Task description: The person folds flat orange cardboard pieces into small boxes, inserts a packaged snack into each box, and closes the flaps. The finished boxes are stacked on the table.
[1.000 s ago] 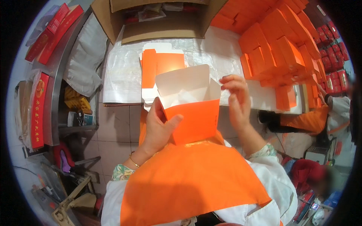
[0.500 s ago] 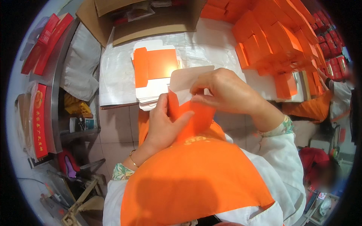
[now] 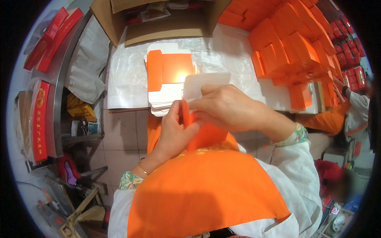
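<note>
An orange paper box (image 3: 208, 137), white on the inside, is held in front of my apron. Its white end flap (image 3: 206, 84) stands up on the far side. My left hand (image 3: 172, 131) grips the box's left side, with the thumb on the near face. At the box's top, my right hand (image 3: 226, 105) has its fingers bent over the opening, close to the left fingertips. The right hand covers most of the opening and its fingertips are partly hidden. Just beyond lies a stack of flat orange and white box blanks (image 3: 176, 67) on the table.
A brown cardboard carton (image 3: 166, 35) stands open at the back of the white-covered table (image 3: 222, 47). Many folded orange boxes (image 3: 278, 51) are piled at the right. Another person's hand (image 3: 339, 87) is beside that pile. A metal shelf (image 3: 59, 87) stands at the left.
My right hand's fingers have come left and down over the box's opening, closer to my left hand. The box now shows less of its inside. The whole view has shifted slightly.
</note>
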The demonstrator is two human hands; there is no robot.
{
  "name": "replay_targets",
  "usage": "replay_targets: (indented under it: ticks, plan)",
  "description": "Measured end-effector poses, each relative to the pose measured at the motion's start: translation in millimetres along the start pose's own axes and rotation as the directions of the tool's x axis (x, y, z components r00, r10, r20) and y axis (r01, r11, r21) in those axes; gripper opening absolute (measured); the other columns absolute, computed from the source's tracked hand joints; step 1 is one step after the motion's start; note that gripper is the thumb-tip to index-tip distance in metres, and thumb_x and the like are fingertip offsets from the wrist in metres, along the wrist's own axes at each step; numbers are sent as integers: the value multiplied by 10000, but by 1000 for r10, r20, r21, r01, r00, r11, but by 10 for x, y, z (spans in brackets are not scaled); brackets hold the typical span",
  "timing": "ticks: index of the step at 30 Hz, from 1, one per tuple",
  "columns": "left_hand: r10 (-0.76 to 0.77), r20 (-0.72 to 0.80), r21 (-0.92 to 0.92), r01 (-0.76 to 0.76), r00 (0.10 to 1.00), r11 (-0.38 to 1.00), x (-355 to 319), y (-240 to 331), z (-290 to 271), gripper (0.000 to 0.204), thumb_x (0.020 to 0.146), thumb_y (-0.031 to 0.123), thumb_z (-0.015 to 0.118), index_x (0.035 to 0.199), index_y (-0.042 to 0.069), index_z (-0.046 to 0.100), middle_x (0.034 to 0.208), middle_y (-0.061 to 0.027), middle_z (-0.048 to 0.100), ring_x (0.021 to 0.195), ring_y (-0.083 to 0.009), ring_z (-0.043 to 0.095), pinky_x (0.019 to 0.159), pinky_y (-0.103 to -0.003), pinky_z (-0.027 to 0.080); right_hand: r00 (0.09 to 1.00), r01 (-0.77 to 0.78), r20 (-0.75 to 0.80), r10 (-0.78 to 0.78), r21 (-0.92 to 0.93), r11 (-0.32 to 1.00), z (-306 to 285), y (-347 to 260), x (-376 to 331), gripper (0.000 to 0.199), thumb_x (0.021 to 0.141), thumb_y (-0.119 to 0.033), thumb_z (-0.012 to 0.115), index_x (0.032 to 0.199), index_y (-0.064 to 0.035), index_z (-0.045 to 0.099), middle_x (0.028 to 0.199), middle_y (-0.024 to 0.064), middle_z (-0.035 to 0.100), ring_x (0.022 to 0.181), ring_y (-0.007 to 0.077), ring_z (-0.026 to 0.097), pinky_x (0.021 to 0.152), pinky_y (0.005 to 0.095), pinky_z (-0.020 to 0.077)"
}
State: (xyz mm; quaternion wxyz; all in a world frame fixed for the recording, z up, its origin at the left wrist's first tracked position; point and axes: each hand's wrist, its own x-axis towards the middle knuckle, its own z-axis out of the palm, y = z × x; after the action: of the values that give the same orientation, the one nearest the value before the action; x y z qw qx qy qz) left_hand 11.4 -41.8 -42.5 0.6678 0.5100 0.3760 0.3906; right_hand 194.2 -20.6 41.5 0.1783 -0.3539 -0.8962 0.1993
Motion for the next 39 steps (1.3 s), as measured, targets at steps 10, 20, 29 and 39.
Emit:
replay_targets:
  ticks: [10,20,29,39]
  plan:
    - [162,-89,-127,-172,983,977,-42,-76,-25,656,878,154,671,1423,27,329,1318,-163,479,1215,-202,508,991,-334,456,574,-35,-613,542,643,765,682,251,-597,342,979,-189,510,1279,-24,511,1353,130,467,1262,219,446,973,344,427]
    - [256,29,81,-257,966,963,5,-255,-50,755,923,317,683,1505,41,288,1498,-124,368,1353,-212,395,1097,-350,359,509,-93,-515,690,763,639,872,133,-640,366,1035,-239,407,1264,-14,583,1376,89,452,1293,180,400,1071,330,324]
    - [435,33,327,-421,900,846,18,-143,-46,464,892,168,659,1321,36,542,1255,-92,502,1155,-192,509,966,-310,422,646,8,-397,652,858,514,731,45,-751,381,1035,-263,419,1233,12,592,1302,113,503,1174,156,505,1000,301,397]
    - [469,43,339,-455,882,824,76,-117,-60,241,967,211,556,1015,-1,660,1092,-126,570,1023,-199,567,844,-286,450,637,-139,-419,647,763,631,777,69,-813,332,1012,-298,453,1051,1,591,954,51,611,840,131,549,783,271,445]
